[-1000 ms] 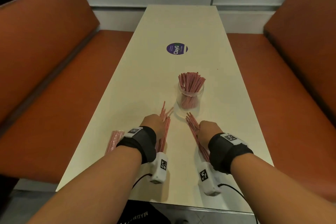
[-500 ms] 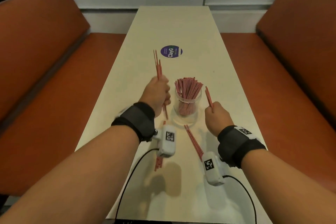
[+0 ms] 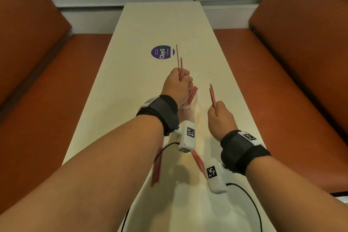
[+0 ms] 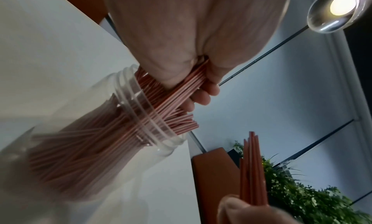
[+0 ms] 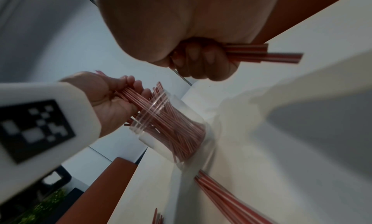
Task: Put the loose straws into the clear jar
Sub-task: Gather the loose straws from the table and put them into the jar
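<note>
The clear jar (image 3: 190, 108) stands on the cream table, packed with red-and-white straws (image 4: 96, 144), and is mostly hidden behind my left hand in the head view. My left hand (image 3: 178, 84) grips a small bundle of straws (image 3: 179, 64) right above the jar's mouth; their lower ends reach into the jar (image 5: 171, 127). My right hand (image 3: 219, 115) holds another few straws (image 3: 212, 94) upright, just right of the jar. Loose straws lie on the table in two piles: one pile (image 3: 157, 164) under my left forearm, a second pile (image 3: 198, 162) between my wrists.
The long narrow table (image 3: 162, 24) runs between two orange bench seats (image 3: 33, 73). A round purple sticker (image 3: 162, 52) sits on the table beyond the jar. Black cables trail from both wrist cameras along the near table end.
Both hands picked straws up off the table and lifted them. My left hand has moved right, over the jar's mouth, lowering its bundle in; the right hand stays beside the jar.
</note>
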`<state>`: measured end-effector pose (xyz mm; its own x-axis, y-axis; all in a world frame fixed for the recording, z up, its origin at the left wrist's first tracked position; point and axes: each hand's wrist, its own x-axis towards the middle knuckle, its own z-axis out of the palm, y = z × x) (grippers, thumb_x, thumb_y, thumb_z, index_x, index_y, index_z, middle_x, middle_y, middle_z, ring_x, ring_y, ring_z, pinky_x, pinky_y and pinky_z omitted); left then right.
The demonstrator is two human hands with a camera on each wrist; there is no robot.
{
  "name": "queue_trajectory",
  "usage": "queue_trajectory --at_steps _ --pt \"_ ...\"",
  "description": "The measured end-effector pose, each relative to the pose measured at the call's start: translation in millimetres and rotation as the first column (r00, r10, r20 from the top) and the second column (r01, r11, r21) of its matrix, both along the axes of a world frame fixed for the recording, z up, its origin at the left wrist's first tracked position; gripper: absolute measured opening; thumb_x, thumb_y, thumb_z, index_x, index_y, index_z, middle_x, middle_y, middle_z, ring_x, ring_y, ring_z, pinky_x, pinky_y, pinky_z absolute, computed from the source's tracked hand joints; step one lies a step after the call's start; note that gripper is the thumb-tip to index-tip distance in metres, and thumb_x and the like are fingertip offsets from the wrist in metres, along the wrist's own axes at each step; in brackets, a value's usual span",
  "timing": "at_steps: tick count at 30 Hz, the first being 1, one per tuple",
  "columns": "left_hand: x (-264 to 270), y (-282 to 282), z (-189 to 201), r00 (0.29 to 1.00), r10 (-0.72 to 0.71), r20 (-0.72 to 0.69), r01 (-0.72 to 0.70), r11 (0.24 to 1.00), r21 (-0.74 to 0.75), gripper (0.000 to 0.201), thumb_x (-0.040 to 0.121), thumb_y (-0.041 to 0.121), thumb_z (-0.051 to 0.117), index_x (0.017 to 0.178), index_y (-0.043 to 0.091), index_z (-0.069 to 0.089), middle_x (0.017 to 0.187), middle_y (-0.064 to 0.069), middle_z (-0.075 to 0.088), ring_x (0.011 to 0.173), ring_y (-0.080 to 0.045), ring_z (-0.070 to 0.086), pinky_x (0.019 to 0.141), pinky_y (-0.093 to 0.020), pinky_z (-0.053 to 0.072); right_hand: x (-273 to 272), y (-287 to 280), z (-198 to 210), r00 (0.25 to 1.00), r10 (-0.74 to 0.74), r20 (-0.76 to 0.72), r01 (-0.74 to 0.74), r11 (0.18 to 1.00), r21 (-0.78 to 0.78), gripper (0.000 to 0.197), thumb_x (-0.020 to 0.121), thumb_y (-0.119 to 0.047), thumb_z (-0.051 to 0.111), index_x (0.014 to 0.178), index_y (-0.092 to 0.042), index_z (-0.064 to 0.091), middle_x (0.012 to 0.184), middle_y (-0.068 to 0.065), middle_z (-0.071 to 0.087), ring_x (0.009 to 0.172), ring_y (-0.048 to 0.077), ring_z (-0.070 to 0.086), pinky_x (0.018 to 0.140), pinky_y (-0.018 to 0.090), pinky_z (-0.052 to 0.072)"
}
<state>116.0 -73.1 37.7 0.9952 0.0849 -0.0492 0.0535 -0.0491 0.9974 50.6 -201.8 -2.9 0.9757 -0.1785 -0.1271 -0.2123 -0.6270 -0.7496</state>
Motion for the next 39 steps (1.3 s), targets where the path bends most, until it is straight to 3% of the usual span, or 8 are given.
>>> queue_trajectory --at_steps 12,17,20,23,26,28,33,39 --pt "0.5 3.1 2.5 1.0 -0.009 0.006 0.009 0.991 0.132 0.017 0.097 0.005 0.038 0.1 0.013 0.053 0.092 -0.005 0.063 0.087 -0.019 0.062 0.093 -0.039 0.053 -0.7 3.3 0.4 1.0 0.01 0.009 -0.011 1.0 0.026 0.027 0.1 -0.026 0.03 0.101 -0.004 0.047 0.076 0.007 0.052 0.063 0.021 0.047 0.064 0.037 0.044" --pt "-43.9 19.2 24.8 0.964 0.055 0.262 -0.151 0.92 0.362 0.004 0.094 0.019 0.053 0.095 0.023 0.054 0.093 0.006 0.061 0.086 -0.009 0.058 0.075 -0.015 0.044 -5.1 -5.7 -3.5 1.0 0.001 -0.004 -0.001 0.999 0.038 0.026 0.1 -0.025 0.03 0.1 -0.005 0.046 0.08 0.009 0.054 0.063 0.021 0.048 0.062 0.035 0.043" --pt "-89.3 43.0 6.7 0.982 -0.154 0.104 0.052 0.766 0.641 0.006 0.092 0.025 0.057 0.086 0.025 0.055 0.082 0.008 0.06 0.073 -0.006 0.054 0.062 -0.015 0.038 -12.3 -13.9 -9.6 0.999 0.007 -0.051 -0.006 1.0 0.02 0.027 0.099 -0.026 0.031 0.103 -0.006 0.048 0.087 0.012 0.059 0.07 0.025 0.053 0.07 0.039 0.048" --pt "-118.0 59.7 -21.2 0.887 -0.403 -0.225 0.396 0.414 0.82 0.008 0.089 0.031 0.061 0.094 0.025 0.061 0.088 0.008 0.061 0.081 -0.011 0.056 0.069 -0.021 0.037 -17.6 -16.9 -13.0 0.997 0.023 -0.079 -0.023 1.0 0.007 0.026 0.1 -0.025 0.031 0.105 -0.006 0.048 0.091 0.013 0.06 0.072 0.025 0.054 0.07 0.037 0.046" --pt "-144.9 63.7 -47.6 0.583 -0.692 -0.426 0.615 0.033 0.788 0.031 0.084 0.038 0.063 0.115 0.033 0.061 0.104 0.009 0.057 0.1 -0.012 0.053 0.082 -0.028 0.042 -18.7 -17.5 -12.5 0.996 0.024 -0.084 -0.024 1.0 0.0 0.026 0.099 -0.025 0.031 0.107 -0.006 0.048 0.093 0.013 0.059 0.075 0.026 0.054 0.067 0.034 0.044" --pt "-160.8 63.2 -62.1 0.384 -0.816 -0.433 0.558 -0.168 0.812 0.033 0.082 0.035 0.066 0.115 0.038 0.064 0.109 0.007 0.059 0.1 -0.016 0.052 0.08 -0.033 0.046 -17.6 -17.1 -11.6 0.996 0.027 -0.08 -0.027 1.0 -0.002 0.026 0.099 -0.025 0.032 0.106 -0.006 0.048 0.093 0.013 0.059 0.075 0.027 0.054 0.066 0.033 0.043" --pt "-165.0 68.8 -74.2 0.245 -0.947 -0.205 0.348 -0.112 0.931 0.008 0.074 0.025 0.075 0.078 0.032 0.075 0.077 0.007 0.065 0.074 -0.019 0.058 0.057 -0.029 0.048 -15.0 -12.6 -7.9 0.997 0.042 -0.064 -0.042 0.999 -0.009 0.026 0.099 -0.025 0.031 0.106 -0.006 0.047 0.091 0.011 0.057 0.07 0.022 0.051 0.059 0.03 0.041" --pt "-171.0 67.3 -85.0 0.363 -0.855 -0.37 0.205 -0.314 0.927 0.02 0.082 0.026 0.048 0.07 0.02 0.063 0.068 0.006 0.058 0.06 -0.015 0.054 0.058 -0.025 0.044 -14.9 -5.8 -6.9 0.996 0.048 -0.069 -0.049 0.999 -0.011 0.026 0.099 -0.023 0.031 0.108 -0.005 0.048 0.093 0.012 0.057 0.073 0.024 0.051 0.058 0.03 0.037"
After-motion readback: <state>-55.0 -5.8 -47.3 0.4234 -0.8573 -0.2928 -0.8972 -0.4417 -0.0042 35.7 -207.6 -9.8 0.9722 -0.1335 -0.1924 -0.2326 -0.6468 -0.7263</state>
